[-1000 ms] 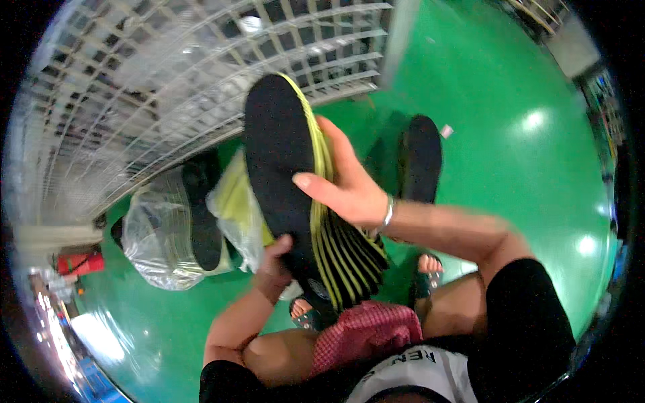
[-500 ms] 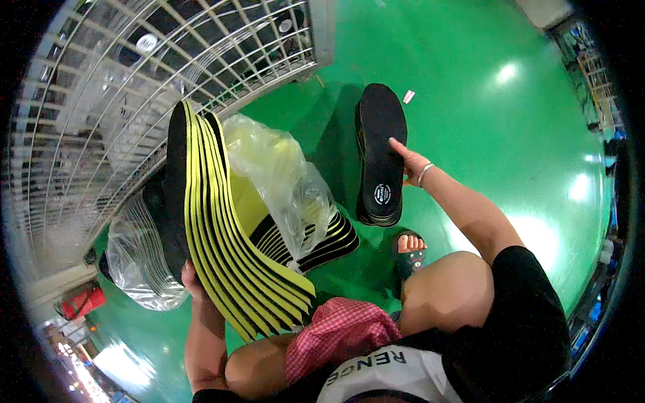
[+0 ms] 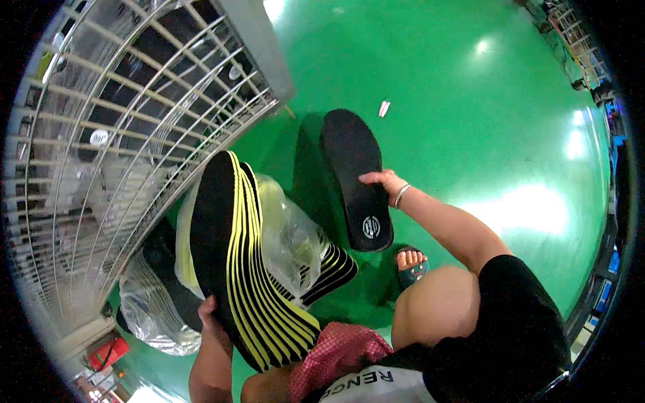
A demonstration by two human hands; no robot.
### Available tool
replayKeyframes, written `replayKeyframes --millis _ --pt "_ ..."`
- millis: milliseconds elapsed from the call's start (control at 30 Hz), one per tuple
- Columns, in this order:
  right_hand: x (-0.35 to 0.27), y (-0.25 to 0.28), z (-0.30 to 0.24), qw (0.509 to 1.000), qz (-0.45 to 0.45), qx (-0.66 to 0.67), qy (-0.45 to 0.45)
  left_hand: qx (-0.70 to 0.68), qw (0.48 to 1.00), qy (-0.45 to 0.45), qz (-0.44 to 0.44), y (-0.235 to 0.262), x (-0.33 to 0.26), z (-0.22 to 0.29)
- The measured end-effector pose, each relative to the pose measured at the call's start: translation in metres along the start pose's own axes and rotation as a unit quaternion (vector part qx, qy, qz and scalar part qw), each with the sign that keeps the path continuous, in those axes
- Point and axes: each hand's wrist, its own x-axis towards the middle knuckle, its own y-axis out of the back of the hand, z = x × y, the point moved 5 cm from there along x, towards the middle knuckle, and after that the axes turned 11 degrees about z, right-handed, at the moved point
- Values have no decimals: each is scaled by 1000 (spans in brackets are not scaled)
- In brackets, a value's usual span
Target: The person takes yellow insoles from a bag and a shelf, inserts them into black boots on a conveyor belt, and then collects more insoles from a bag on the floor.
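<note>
My left hand [image 3: 209, 314] grips a thick fanned stack of black insoles with yellow-green layers [image 3: 259, 289], its thumb on the black top face. The fan slants across in front of my left knee. My right hand [image 3: 386, 185] is closed on the side of a second stack of black insoles [image 3: 351, 168], thumb on top and fingers hidden beneath. That stack has a round white print at its heel end. Between the two stacks lies a clear plastic bag [image 3: 289, 232], with more black and yellow insoles [image 3: 332, 272] showing at its lower end.
A wire mesh cage [image 3: 141, 134] with bagged black pieces inside rises on the left. Beside it on the green floor [image 3: 457, 127] is another clear bag of black insoles [image 3: 161, 312]. A red object [image 3: 109, 352] lies low at the left, and a small pinkish scrap [image 3: 383, 108] lies ahead.
My view has shifted. The left stack has turned to show more of its black face. The right stack has tilted, its top leaning left, and its layered side no longer shows. Both hands keep their hold.
</note>
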Motion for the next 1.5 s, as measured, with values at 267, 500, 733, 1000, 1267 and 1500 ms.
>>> replayKeyframes --millis 267,500,733,1000,1267,1500 --pt "-48 16 -8 955 -219 201 -24 21 982 184 28 -75 6 -7" --pt "-167 31 -55 906 -316 282 -20 112 978 168 46 -180 -26 -10" --pt "-319 154 -6 970 66 182 146 349 902 234 94 -358 -206 -12" --pt "-540 201 -77 923 -53 379 43 380 908 173 -39 -552 -317 -39" --pt "-722 279 -236 893 -28 422 154 366 906 148 -152 -708 -373 -46" --pt "-805 258 -399 870 -40 182 456 303 926 135 -182 -769 -364 -4"
